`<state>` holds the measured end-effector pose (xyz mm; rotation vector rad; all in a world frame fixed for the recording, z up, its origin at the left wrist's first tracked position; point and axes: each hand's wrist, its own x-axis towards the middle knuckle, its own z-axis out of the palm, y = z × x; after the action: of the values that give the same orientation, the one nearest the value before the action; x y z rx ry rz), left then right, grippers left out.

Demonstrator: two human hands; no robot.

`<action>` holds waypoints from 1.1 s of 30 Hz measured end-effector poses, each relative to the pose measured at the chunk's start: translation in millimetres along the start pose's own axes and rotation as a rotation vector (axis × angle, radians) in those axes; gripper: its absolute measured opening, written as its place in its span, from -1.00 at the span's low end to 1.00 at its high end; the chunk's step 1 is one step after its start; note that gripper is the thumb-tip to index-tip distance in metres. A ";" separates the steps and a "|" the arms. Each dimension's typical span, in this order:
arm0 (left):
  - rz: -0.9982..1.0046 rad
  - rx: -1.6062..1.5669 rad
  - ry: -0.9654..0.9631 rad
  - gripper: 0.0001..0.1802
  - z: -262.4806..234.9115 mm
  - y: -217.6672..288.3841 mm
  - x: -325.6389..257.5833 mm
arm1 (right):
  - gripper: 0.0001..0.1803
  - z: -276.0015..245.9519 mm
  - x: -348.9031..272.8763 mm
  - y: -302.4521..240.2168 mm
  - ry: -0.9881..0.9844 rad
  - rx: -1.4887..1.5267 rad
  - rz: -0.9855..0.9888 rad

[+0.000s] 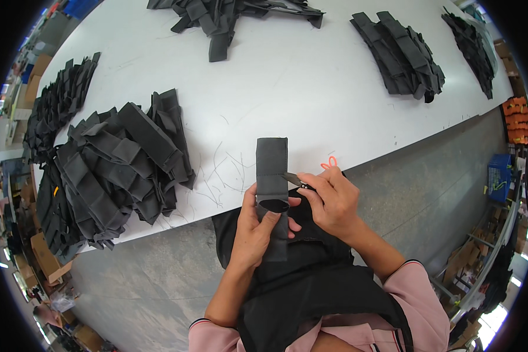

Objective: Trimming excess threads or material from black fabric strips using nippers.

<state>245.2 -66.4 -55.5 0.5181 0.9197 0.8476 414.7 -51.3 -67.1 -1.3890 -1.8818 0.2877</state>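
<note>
A long black fabric strap [271, 155] with sewn folds stands out from my left hand [251, 237] over the table's near edge. My left thumb presses beside an open fabric loop [274, 206] midway along it, and the fingers wrap behind. My right hand [337, 202] is closed around small thread snips [294, 180], whose blades touch the strap's right edge near a stitched line. An orange cord loop [330, 162] sticks out above that hand. Part of the snips' handle is hidden in the fingers.
On the white table [287, 88] lie a large pile of black straps [123, 164] at left and further piles at the back [211, 17] and right [400, 56]. Cut threads [220, 173] are scattered near the edge. A blue basket [498, 177] and shelving [481, 258] stand at right.
</note>
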 end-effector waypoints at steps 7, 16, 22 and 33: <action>-0.030 -0.021 -0.025 -0.50 -0.8 1.3 -0.6 | -0.71 3.2 -5.4 -1.9 0.109 0.167 0.076; -0.001 -0.002 -0.027 -0.45 -2.9 -4.2 1.1 | -0.70 5.9 9.1 -6.6 0.045 0.117 0.011; 0.004 0.075 0.008 -0.44 -2.8 -7.5 1.1 | -0.67 16.6 8.6 -1.9 -0.010 0.032 -0.068; -0.021 0.147 -0.013 -0.40 -5.6 -7.9 2.0 | -0.64 16.2 11.2 -2.8 -0.033 -0.006 -0.192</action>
<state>244.3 -69.0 -65.0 0.6396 0.9786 0.7597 400.3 -38.4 -71.6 -1.2028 -2.0272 0.2104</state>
